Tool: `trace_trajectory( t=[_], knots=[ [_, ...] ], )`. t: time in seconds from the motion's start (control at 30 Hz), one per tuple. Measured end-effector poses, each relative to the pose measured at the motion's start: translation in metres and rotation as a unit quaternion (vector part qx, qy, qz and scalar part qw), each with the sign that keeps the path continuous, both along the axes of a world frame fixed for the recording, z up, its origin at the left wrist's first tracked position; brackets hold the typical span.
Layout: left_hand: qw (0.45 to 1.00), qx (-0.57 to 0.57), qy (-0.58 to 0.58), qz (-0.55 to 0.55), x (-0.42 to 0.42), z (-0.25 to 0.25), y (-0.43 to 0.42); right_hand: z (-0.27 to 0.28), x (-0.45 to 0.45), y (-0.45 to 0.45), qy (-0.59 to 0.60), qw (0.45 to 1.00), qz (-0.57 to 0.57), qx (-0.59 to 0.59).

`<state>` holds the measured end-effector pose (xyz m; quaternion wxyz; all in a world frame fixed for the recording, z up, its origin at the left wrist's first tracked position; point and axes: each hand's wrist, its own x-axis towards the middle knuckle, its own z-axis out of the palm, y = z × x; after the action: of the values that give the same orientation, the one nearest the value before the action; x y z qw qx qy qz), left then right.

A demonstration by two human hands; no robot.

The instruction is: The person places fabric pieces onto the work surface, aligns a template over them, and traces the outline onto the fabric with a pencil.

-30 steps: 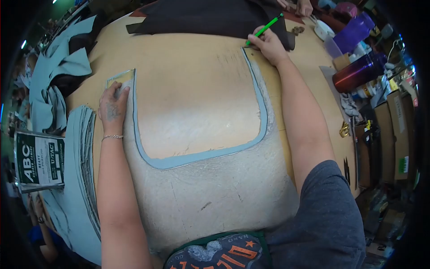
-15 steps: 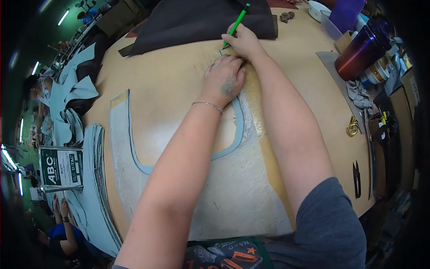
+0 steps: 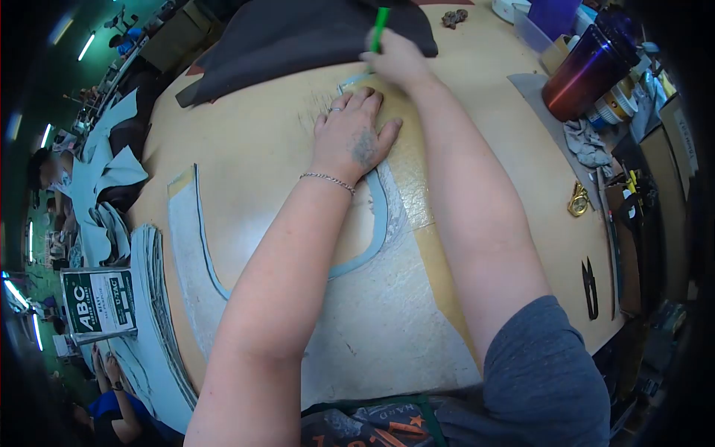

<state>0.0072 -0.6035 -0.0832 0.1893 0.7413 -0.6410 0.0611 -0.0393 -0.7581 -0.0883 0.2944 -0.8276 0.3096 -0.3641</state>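
Observation:
My right hand (image 3: 402,61) is closed around a green pencil (image 3: 380,30) that stands nearly upright, slightly blurred, by the far end of a pattern piece. This large U-shaped piece (image 3: 380,328) is greyish white with yellowed edges, and a pale blue strip (image 3: 378,231) lines its inner curve. My left hand (image 3: 354,130) lies flat on the piece's right arm, fingers stretched and thumb out. Beneath my forearms, parts of the piece are hidden. Just beyond the pencil lies folded dark brown material (image 3: 298,45).
Pale blue-grey sheets (image 3: 149,298) are stacked at the left beside an ABC can (image 3: 98,302). On the right are a tumbler (image 3: 585,71), a cloth (image 3: 588,144), a gold watch (image 3: 578,200) and black thread snips (image 3: 590,289). Other people sit at the far left.
My right hand has lifted slightly away from my left hand, and the pencil has turned more upright. My left thumb has spread out. The whole view has shifted a little.

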Motion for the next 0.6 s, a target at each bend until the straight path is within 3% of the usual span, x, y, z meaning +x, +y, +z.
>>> trace_trajectory(
  t=[0.07, 0.17, 0.3, 0.4, 0.6],
  knots=[
    [0.999, 0.052, -0.002, -0.009, 0.004, 0.01, -0.002, -0.017, -0.017, -0.026, -0.045, 0.995, -0.079, 0.029],
    [0.962, 0.271, 0.008, -0.03, 0.004, 0.049, -0.018, -0.019, -0.039, -0.022, -0.209, 0.952, -0.06, 0.216],
    [0.941, 0.329, -0.046, -0.06, -0.006, 0.058, -0.034, -0.019, -0.039, -0.006, -0.122, 0.984, -0.116, 0.049],
    [0.921, 0.379, -0.074, -0.048, -0.009, 0.063, -0.041, -0.006, -0.043, 0.008, -0.055, 0.991, -0.107, 0.063],
    [0.919, 0.387, -0.061, -0.044, -0.01, 0.059, -0.044, -0.001, -0.09, 0.069, -0.007, 0.994, -0.084, -0.065]
  ],
)
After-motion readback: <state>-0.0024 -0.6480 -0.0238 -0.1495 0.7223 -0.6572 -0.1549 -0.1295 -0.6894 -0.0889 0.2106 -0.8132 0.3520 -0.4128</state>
